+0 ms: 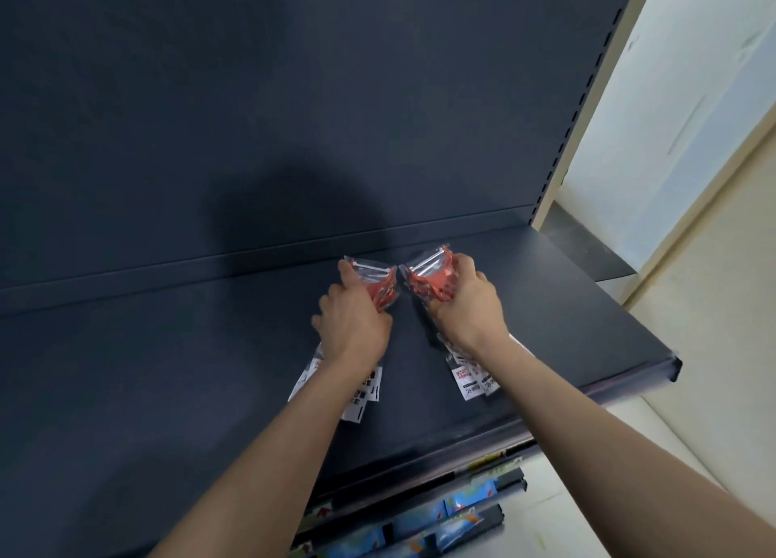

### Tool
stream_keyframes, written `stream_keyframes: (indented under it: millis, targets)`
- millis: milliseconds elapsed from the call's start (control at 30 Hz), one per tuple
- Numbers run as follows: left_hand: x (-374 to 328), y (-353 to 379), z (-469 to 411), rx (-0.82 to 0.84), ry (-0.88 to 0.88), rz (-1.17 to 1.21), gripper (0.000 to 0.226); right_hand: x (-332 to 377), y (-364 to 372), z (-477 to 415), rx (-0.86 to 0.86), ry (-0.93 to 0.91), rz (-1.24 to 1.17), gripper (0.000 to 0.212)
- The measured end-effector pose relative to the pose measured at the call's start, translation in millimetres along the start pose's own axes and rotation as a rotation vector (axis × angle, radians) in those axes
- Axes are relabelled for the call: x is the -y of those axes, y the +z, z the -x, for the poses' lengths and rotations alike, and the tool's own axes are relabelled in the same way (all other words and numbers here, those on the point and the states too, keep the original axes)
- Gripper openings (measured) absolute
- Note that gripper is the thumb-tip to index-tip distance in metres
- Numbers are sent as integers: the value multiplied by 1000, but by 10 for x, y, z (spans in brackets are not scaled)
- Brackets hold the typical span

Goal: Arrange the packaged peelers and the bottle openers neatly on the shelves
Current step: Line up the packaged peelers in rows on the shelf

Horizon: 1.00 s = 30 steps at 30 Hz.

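While both bundles are in the grip, the left bundle of packaged peelers (380, 291) and the right bundle of packaged peelers (432, 282) sit over the right-middle of the dark shelf (168, 368). The red heads point toward the back and almost touch. The white card tails trail toward the front edge.

Left hand (352, 326): fingers curled round its bundle, thumb on the inner side. Right hand (466, 305): likewise clamped on its bundle. Each holds several packs, count unclear. Whether the packs rest on the shelf or hang just above it is hard to tell. No bottle openers in view.

Step in hand, as I judge it: setting the two stacks down side by side. To do it well:
- square each stack before release, so the cards line up
- keep the heads parallel to the back panel (294, 95), not angled inward as now
- lay the stacks flat, then let go

The clear bags look slippery, so the stacks may fan out once freed.

Room: bare shelf stretches far to the left. On the right, the shelf end and the slotted upright (564, 137) are near. Front lip (630, 383) lies just behind the card tails. Blue packets on a lower shelf (441, 519) sit below.
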<state>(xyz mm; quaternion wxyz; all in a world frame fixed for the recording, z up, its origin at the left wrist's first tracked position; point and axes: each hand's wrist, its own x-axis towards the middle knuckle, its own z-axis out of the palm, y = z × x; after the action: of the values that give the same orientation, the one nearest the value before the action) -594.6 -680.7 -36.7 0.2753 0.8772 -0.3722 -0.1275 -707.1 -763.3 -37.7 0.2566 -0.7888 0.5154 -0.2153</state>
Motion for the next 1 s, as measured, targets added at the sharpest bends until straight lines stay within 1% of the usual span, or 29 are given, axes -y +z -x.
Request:
stream_keyframes:
  millis: [100,233,400,567,667,800,867,933,1000]
  targets:
    - [-59,90,-70,-6,-29,25,89,-52,13,-150,21,-6,27,59]
    - [-187,172,-171,-68,-104,42,91,-127,-31,-359,50,-29,38,58]
    - [-300,236,-270,-164,-202,-19,88,-234,-96,-579,118,-89,44,57]
    - [-355,326,-256,-178,-291,-85,86,-261,-61,-657,220,-154,23,59]
    - [-338,361,-217,-198,-307,-99,89,-262,1,-665,257,-177,27,63]
    - [-344,325,-133,-247,-341,-128,98,-241,11,-656,298,-191,-7,75]
    - [-335,314,-67,-315,-324,-133,89,-243,-4,-662,300,-209,-17,76]
    - [-308,315,-6,-369,-301,-136,71,-256,-30,-673,287,-246,15,65]
    - [-277,311,32,-378,-282,-153,54,-263,-61,-679,284,-277,50,51]
